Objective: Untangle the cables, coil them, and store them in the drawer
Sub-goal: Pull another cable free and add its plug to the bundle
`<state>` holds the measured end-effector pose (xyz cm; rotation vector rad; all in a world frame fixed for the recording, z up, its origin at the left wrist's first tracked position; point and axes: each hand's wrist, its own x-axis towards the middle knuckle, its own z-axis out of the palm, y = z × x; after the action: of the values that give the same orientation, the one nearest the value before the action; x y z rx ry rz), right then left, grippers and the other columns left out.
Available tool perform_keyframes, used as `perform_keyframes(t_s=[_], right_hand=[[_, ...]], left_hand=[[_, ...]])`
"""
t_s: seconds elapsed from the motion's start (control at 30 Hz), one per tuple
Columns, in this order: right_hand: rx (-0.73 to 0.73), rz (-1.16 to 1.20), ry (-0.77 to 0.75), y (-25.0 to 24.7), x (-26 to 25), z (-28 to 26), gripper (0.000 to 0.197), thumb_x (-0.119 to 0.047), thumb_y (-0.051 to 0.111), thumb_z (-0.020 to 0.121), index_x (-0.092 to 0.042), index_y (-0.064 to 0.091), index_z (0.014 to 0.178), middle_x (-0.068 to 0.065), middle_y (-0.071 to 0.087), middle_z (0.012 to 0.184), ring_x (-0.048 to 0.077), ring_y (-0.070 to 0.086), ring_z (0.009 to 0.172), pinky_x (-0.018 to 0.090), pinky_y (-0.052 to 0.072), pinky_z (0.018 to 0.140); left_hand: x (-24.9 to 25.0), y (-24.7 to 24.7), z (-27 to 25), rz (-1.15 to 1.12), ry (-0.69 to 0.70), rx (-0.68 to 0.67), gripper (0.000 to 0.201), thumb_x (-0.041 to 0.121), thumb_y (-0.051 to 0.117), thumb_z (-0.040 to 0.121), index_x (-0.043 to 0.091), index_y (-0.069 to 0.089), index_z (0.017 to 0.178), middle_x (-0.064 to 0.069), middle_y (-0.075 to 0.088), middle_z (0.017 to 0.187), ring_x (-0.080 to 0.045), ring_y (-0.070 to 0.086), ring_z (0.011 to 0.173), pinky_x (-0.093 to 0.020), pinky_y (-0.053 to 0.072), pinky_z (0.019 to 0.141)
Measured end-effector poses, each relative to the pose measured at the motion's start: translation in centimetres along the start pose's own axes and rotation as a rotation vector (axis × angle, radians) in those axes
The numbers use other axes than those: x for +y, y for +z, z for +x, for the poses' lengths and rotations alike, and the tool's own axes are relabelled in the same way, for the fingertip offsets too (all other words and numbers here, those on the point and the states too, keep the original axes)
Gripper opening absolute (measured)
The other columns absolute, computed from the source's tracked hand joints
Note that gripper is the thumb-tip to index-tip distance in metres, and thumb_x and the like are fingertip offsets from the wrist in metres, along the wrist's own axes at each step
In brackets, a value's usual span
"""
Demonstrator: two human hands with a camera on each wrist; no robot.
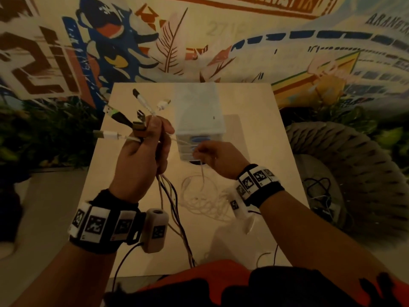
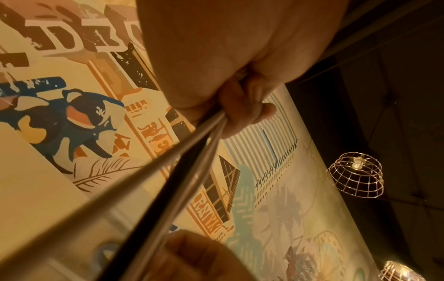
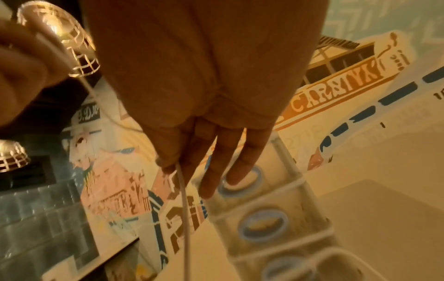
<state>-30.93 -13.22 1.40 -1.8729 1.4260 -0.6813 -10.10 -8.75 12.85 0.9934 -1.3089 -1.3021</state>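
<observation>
My left hand is raised over the table and grips a bundle of cables. Their plug ends fan out above the fist, and the strands hang down past my wrist. The left wrist view shows its fingers curled round white and black cables. My right hand pinches a thin white cable between thumb and forefinger, just in front of the translucent drawer unit; its other fingers stay straight. Loose white cable loops lie on the table below.
The drawer unit has blue round handles and stands at the middle of the light wooden table; its drawers look closed. A wicker chair with dark cables on it stands to the right. A painted wall lies behind.
</observation>
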Motion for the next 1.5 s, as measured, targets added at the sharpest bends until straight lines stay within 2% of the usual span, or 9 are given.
perform_keyframes(t_s=[0.13,0.47,0.6,0.73,0.93,1.07,1.23,1.4,1.5], right_hand=[[0.096,0.202,-0.050,-3.2,-2.6,0.8,0.010,-0.026,0.067,0.096,-0.019,0.072,0.099,-0.004,0.075,0.089,0.012,0.073,0.076,0.040,0.060,0.079],[0.153,0.381,-0.243,-7.4,-9.3,0.8,0.015,-0.017,0.065,0.098,-0.009,0.069,0.110,0.009,0.074,0.091,0.024,0.074,0.074,0.037,0.062,0.067],[0.124,0.434,-0.249,-6.6,-9.9,0.4,0.013,-0.013,0.067,0.096,-0.009,0.069,0.108,0.009,0.075,0.091,0.024,0.075,0.075,0.045,0.063,0.073],[0.155,0.452,-0.186,-5.3,-8.2,-0.7,0.017,-0.020,0.067,0.096,-0.007,0.069,0.106,0.007,0.075,0.093,0.024,0.075,0.081,0.041,0.062,0.079],[-0.074,0.094,-0.069,0.4,-1.9,-3.3,0.017,-0.045,0.071,0.092,-0.031,0.072,0.102,-0.012,0.073,0.106,0.002,0.068,0.097,0.025,0.054,0.092],[-0.153,-0.161,0.012,3.8,3.3,-3.6,0.028,-0.053,0.059,0.094,-0.030,0.074,0.100,-0.009,0.074,0.106,0.012,0.067,0.099,0.042,0.053,0.091],[0.010,-0.224,0.067,2.4,3.6,-3.0,0.027,-0.046,0.056,0.099,-0.027,0.074,0.104,-0.003,0.076,0.102,0.021,0.069,0.095,0.041,0.054,0.087],[0.222,-0.049,-0.068,-1.2,0.1,-0.4,0.029,-0.037,0.052,0.103,-0.017,0.072,0.108,0.004,0.075,0.102,0.021,0.070,0.086,0.034,0.054,0.075],[0.313,-0.010,-0.163,-2.6,-2.0,0.5,0.018,-0.025,0.053,0.103,-0.018,0.069,0.108,0.004,0.070,0.100,0.020,0.066,0.083,0.039,0.056,0.076]], left_hand=[[-0.3,-0.6,0.2,0.067,-0.005,0.074,0.037,0.032,0.031,0.110,0.018,0.055,0.087,0.006,0.038,0.057,-0.010,0.023,0.043,-0.020,0.024,0.040],[-3.2,-0.4,0.9,0.504,0.061,0.005,0.015,0.035,0.067,0.094,0.032,0.053,0.089,0.016,0.057,0.078,0.008,0.057,0.070,-0.016,0.047,0.068],[-5.1,-0.2,1.4,0.714,0.112,-0.082,0.020,0.029,0.066,0.095,0.023,0.048,0.089,0.007,0.054,0.067,-0.007,0.051,0.060,-0.040,0.042,0.059],[-5.6,-0.1,1.5,0.622,0.120,-0.025,0.014,0.021,0.060,0.097,0.008,0.057,0.101,0.014,0.056,0.069,0.003,0.055,0.062,-0.016,0.038,0.057],[-4.8,-0.5,1.1,0.260,0.007,0.098,0.025,0.024,0.055,0.101,0.005,0.048,0.087,0.002,0.053,0.067,-0.008,0.042,0.049,-0.029,0.035,0.054],[-3.2,-0.3,0.4,0.076,-0.005,0.111,0.032,0.022,0.052,0.104,-0.008,0.044,0.098,-0.017,0.046,0.072,-0.015,0.034,0.048,-0.020,0.033,0.044],[-3.1,-1.1,-0.2,0.082,0.014,0.129,0.028,0.019,0.054,0.103,-0.006,0.045,0.096,-0.010,0.050,0.072,-0.010,0.043,0.053,-0.018,0.038,0.052],[-2.9,-1.9,-0.5,0.215,0.020,0.188,0.024,0.030,0.057,0.094,0.031,0.044,0.075,-0.006,0.050,0.068,-0.013,0.041,0.051,-0.030,0.035,0.053],[-2.6,-1.8,-0.6,0.305,0.027,0.202,0.025,0.036,0.057,0.089,0.023,0.039,0.077,-0.024,0.045,0.073,-0.020,0.037,0.053,-0.035,0.034,0.051]])
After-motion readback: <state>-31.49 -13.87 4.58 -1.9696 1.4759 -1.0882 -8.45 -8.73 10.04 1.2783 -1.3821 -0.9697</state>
